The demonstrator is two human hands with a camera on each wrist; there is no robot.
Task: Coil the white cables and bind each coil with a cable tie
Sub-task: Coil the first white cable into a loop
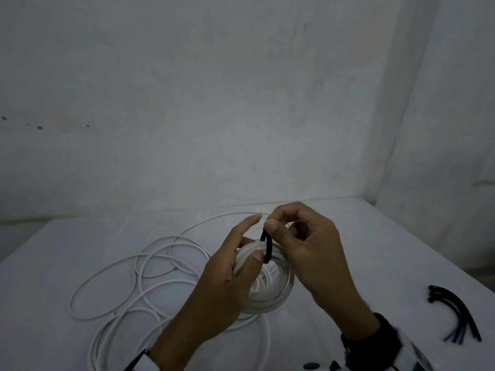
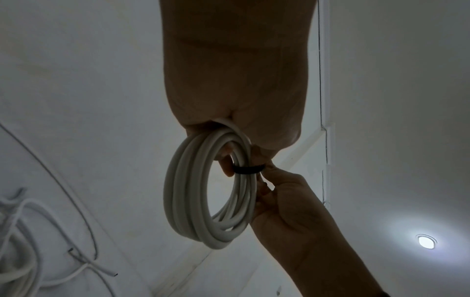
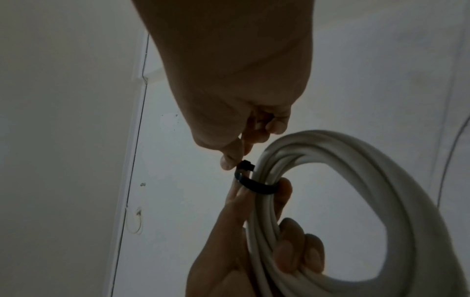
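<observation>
- Above the table point(image 1: 348, 236), the left hand point(image 1: 227, 279) grips the white coil point(image 1: 270, 295), fingers curled through it.
- Right hand point(image 1: 308, 250) pinches the black cable tie point(image 1: 267, 249) looped around the strands.
- Best pull the tail straight, keeping the strands bunched, until snug.
- Loose cable point(image 1: 139, 285) waits on the table.

one white coil point(image 1: 270, 285), one tie point(image 1: 267, 249) round it, two hands, several spare ties point(image 1: 452, 314)

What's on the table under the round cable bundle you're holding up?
Under the white coil, loose white cable lies in loops on the table. The left hand, gripping the coil, and the coil itself cover the part straight below, so I cannot see all of it.
</observation>
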